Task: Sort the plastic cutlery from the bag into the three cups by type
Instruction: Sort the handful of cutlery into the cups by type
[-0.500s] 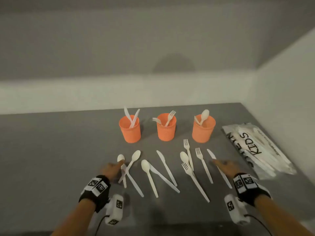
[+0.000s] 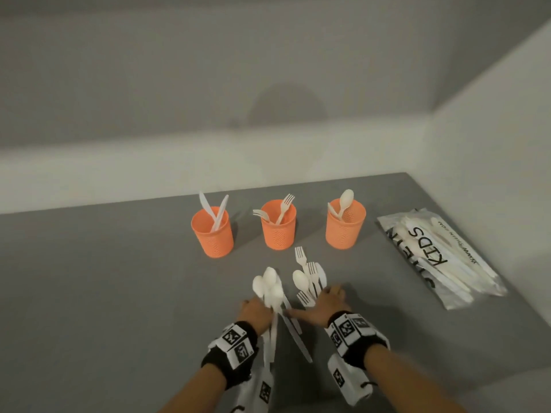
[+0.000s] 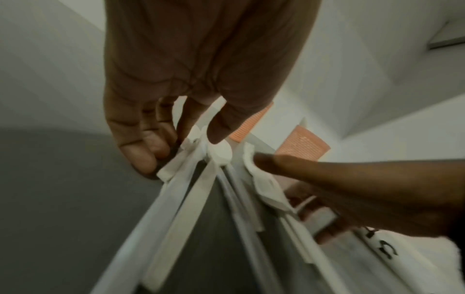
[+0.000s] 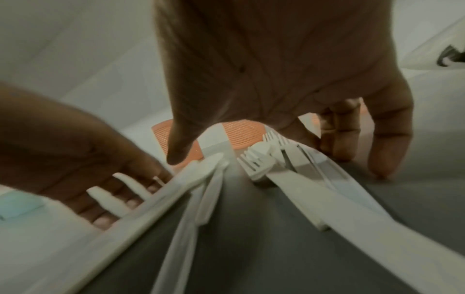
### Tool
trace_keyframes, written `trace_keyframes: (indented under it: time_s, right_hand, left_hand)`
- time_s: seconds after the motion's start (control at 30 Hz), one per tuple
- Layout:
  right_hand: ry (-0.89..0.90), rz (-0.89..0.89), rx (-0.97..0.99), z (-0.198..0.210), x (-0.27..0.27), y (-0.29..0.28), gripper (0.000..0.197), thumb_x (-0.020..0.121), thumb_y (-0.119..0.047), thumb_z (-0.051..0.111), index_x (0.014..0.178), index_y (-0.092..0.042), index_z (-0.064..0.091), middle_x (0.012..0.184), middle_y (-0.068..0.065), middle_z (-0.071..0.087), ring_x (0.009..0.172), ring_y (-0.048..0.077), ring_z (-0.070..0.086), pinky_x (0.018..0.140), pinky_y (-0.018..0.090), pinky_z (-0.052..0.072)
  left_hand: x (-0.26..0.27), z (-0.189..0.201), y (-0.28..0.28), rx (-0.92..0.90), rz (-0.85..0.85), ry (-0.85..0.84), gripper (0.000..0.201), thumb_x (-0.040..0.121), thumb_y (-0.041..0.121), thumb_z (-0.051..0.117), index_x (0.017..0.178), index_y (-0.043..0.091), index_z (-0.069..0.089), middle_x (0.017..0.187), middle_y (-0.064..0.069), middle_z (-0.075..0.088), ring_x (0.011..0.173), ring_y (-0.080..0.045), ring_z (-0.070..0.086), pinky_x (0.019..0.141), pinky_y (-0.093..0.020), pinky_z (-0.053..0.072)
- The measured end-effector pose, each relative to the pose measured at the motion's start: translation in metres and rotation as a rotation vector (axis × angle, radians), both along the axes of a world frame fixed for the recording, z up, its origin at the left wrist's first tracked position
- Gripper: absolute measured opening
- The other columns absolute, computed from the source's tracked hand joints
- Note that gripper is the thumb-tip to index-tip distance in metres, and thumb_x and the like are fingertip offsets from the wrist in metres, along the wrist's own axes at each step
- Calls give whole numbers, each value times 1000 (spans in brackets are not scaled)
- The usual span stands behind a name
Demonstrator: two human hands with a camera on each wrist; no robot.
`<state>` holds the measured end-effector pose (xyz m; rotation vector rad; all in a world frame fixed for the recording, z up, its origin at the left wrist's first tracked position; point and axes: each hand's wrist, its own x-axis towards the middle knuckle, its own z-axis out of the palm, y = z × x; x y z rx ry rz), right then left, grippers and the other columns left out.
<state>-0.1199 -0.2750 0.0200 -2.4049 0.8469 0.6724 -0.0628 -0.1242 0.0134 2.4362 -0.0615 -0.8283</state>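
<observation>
Two hands are close over the grey table [image 2: 89, 278]. Your left hand [image 2: 253, 311] curls round the left bunch [image 2: 269, 277], three spoons with knives. Your right hand [image 2: 325, 307], spread, sets fingertips [image 4: 382, 169] beside the right bunch [image 2: 299, 280]: three forks, one spoon, one knife. Half a second ago these pieces lay scattered, hands well apart. Behind, three cups [image 2: 278, 234] hold two knives, two forks, two spoons, left to right. One bag [image 2: 441, 257] lies far right.

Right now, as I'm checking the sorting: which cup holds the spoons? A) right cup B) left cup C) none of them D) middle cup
A: a spoon stands in the right cup; the left cup holds knives, the middle cup forks.
</observation>
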Motion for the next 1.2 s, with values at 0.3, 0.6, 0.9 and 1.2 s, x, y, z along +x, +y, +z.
trace_keyframes:
  time_s: [0.3,0.6,0.9,1.2]
  right_hand:
    - [-35,30,-256,-3,14,24,66,83,-21,66,136,-5,29,138,10,30,128,23,33,96,33,43]
    - [-103,59,-214,-7,22,15,51,85,-18,64,128,-6,40,136,14,38,128,27,37,99,35,42]
    - [-53,225,-381,-16,26,18,54,81,-19,66,126,-5,39,132,16,46,124,30,45,101,37,38]
    - [-126,301,-441,-23,25,20,34,93,-11,49,125,-3,42,132,17,45,122,31,46,97,37,42]
  left_hand:
    - [-15,27,-29,-534,263,455,14,86,2,48,77,3,59,58,-5,61,49,-13,59,49,-22,52]
    - [-19,21,-20,-564,229,525,17,93,23,46,89,14,60,78,1,59,71,-12,50,61,-24,36]
    - [1,16,17,-549,301,406,21,95,19,46,107,6,55,82,-4,57,71,-15,55,63,-25,42]
    - [10,14,32,-572,227,355,17,94,18,48,104,6,56,82,-4,59,72,-15,58,66,-26,45]
